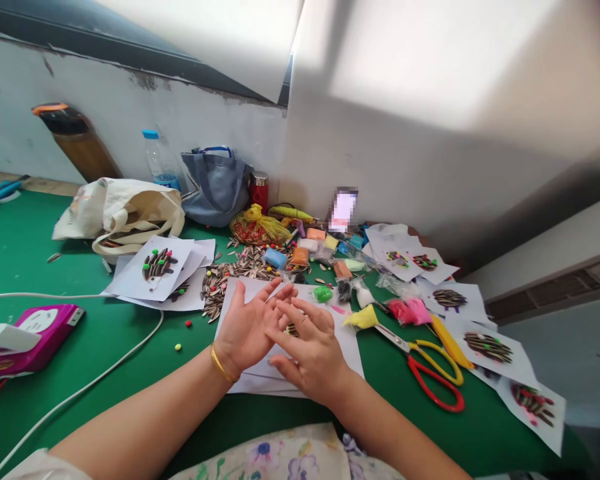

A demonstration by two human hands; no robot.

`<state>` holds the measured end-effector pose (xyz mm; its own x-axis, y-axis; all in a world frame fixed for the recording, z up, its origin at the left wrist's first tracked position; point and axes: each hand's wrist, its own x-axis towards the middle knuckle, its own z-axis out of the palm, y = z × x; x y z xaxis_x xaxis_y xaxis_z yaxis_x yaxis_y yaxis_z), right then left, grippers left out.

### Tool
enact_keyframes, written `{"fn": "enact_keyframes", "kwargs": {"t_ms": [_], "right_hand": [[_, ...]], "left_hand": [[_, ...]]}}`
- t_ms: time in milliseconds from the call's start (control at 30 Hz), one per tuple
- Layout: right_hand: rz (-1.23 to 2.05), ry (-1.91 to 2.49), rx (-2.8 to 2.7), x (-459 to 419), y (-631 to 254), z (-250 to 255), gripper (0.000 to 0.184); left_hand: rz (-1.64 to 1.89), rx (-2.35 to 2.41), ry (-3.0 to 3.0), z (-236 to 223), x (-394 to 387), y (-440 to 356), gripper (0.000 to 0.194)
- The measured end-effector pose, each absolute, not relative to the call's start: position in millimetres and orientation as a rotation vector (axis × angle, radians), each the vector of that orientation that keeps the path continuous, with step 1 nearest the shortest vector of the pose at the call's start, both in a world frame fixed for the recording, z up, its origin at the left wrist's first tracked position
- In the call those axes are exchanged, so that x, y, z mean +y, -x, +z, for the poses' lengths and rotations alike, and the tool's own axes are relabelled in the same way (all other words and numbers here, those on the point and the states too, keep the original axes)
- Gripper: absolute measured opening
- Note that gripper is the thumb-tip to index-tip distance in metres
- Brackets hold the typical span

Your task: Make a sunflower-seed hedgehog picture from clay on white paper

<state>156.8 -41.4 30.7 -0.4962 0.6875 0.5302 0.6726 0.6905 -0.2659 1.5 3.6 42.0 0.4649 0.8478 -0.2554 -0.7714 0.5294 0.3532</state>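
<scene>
I have the left hand [247,327] palm up and released, its fingers spread. The right hand [313,350] is released too, back upward, thumb apart from the fingers, with its fingertips at the left hand's fingers; whether anything tiny lies between them (my view is too coarse there) I cannot tell.

Both are above the white paper [343,347] on the green counter [145,380], and a striped seed pattern [292,330] on that paper shows partly between my hands. Beyond the paper, to its left, I see the loose seeds [220,283]; the green clay [323,294] is at its far edge.

Just right of the paper, yellow clay [364,319] is by the tips of the scissors [435,377], whose handles are red and yellow. Pink clay [419,311] is farther right, near several seed pictures [489,347] on white sheets. On the left, another seed picture [157,265] tops a small stack, in front of the cream cloth bag [115,200].
</scene>
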Motion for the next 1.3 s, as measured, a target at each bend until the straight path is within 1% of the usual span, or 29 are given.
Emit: {"fn": "enact_keyframes", "kwargs": {"t_ms": [67,167,300,433,533,733,833,900,1000,1067,1167,1300], "right_hand": [[0.04,1.004,-2.321,-41,-157,31,0.042],[0.033,1.068,-2.3,-42,-158,33,0.045],[0.036,1.03,-2.297,-43,-158,36,0.034],[0.015,1.039,-2.28,-41,-157,34,0.032],[-0.008,1.08,-2.18,-38,-157,29,0.022],[0.13,1.042,-2.102,-35,-159,26,0.009],[0.18,1.07,-2.021,-30,-172,31,0.008],[0.179,1.145,-1.916,-24,-187,32,0.009],[0.283,1.253,-1.798,-14,-210,26,0.01],[0.363,1.302,-1.793,-11,-218,19,0.009],[0.459,1.331,-1.883,-9,-216,11,0.009],[0.504,1.372,-2.011,-12,-204,8,0.011]], "left_hand": [[0.989,0.432,-0.17,42,3,-2,0.067],[0.984,0.429,-0.161,43,2,-3,0.066],[1.004,0.403,-0.163,44,1,-4,0.065],[0.987,0.411,-0.149,43,1,-4,0.064],[0.991,0.374,-0.172,42,0,-5,0.064],[0.892,0.376,-0.269,42,-9,-11,0.064],[0.955,0.422,-0.389,40,-7,-12,0.063],[1.053,0.536,-0.557,36,-2,-10,0.056],[1.116,0.894,-1.005,29,8,-4,0.029],[1.044,1.085,-1.378,25,14,0,0.017],[0.878,1.211,-1.911,19,15,2,0.003],[0.734,1.236,-2.3,10,11,0,0.01]]}}
